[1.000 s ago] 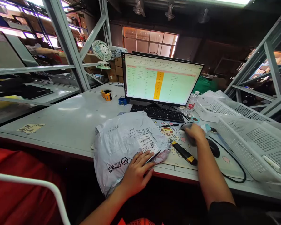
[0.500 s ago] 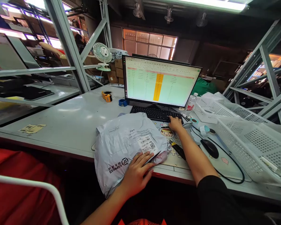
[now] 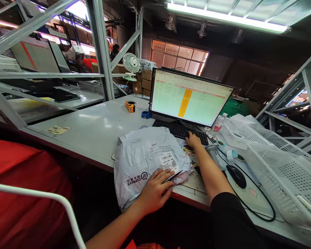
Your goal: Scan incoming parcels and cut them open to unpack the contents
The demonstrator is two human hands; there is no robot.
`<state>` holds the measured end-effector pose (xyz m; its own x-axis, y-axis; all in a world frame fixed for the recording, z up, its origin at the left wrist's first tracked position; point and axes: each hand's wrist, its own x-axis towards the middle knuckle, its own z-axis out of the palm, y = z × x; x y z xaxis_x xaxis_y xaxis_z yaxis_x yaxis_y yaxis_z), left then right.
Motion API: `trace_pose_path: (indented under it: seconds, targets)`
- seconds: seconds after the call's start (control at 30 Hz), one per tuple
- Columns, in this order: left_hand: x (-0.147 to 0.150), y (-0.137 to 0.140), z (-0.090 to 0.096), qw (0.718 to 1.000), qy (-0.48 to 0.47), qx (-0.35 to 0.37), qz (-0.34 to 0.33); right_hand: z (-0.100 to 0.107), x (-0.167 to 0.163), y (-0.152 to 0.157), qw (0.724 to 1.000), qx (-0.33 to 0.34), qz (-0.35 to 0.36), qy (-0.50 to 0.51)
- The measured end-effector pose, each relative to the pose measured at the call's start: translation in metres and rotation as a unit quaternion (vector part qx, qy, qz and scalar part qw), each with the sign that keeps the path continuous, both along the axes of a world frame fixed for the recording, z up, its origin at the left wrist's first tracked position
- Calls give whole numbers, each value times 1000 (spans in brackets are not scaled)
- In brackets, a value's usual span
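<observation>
A grey-white plastic courier bag (image 3: 138, 155), printed SF Express, lies over the table's front edge with its near part hanging down. My left hand (image 3: 157, 188) rests on it with the fingers outstretched, just below the white shipping label (image 3: 169, 160). A thin dark edge pokes out beside those fingers; what it is I cannot make out. My right hand (image 3: 193, 140) is at the right part of the black keyboard (image 3: 175, 128), fingers over the keys and holding nothing. Behind the keyboard, a monitor (image 3: 168, 98) displays a spreadsheet with an orange column.
A black mouse (image 3: 236, 175) and its cable lie right of my forearm. White perforated baskets (image 3: 280, 173) line the right side. Farther back are a plastic bottle (image 3: 219, 125), a blue tape roll (image 3: 145, 114), an orange tape roll (image 3: 130, 106) and a small fan (image 3: 131, 64).
The view has shifted, so the table sits farther right and slightly lower. My right hand has slid left along the keyboard. My left hand stays on the bag.
</observation>
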<state>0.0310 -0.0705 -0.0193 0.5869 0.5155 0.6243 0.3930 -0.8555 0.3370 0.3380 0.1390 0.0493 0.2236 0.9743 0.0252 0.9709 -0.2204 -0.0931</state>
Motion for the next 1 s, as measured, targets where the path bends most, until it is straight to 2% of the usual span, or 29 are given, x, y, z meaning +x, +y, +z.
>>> trace_pose_path:
  seconds: [0.2,0.37,0.43,0.5,0.57,0.63,0.73,0.83,0.93,1.0]
  targets:
    - [-1,0,0,1000,-1,-3,-1,11,6,-7,997,-23,-42,65]
    - [-1,-4,5,999,44,-5,14,26,-3,-29,994,58,1,90]
    - [0,-6,5,996,73,9,60,27,-11,-48,991,87,28,96]
    - [0,-6,4,987,90,25,133,23,-16,-75,988,103,49,99]
    - [-4,-1,4,976,106,27,190,12,-18,-109,987,105,74,100]
    - [-14,8,11,970,129,15,206,-6,-14,-148,987,96,97,88]
    - [-41,24,42,973,154,-34,171,-38,-2,-200,992,83,81,52]
    - [-77,37,100,975,119,-122,140,-66,13,-233,992,96,51,59]
    - [-113,47,161,973,-41,-174,143,-80,19,-244,989,119,33,80]
    - [-136,56,188,956,-167,-172,172,-83,19,-244,986,143,26,82]
